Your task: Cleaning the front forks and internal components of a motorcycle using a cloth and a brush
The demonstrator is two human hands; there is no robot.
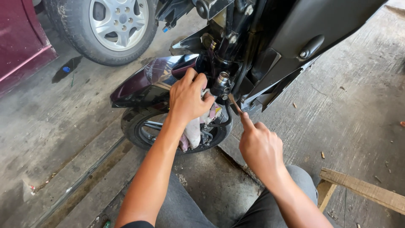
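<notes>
My left hand grips a white and pink rag pressed against the front fork area of a scooter, just below its dark purple front fender. My right hand holds a thin rod-like tool whose tip points up at a metal fork tube end. The scooter's front wheel sits under the fender. Black body panels hang above both hands.
A car wheel and maroon car body stand at the upper left. A wooden plank lies at the lower right on the concrete floor. A metal floor rail runs diagonally at the left. My grey trousers are below.
</notes>
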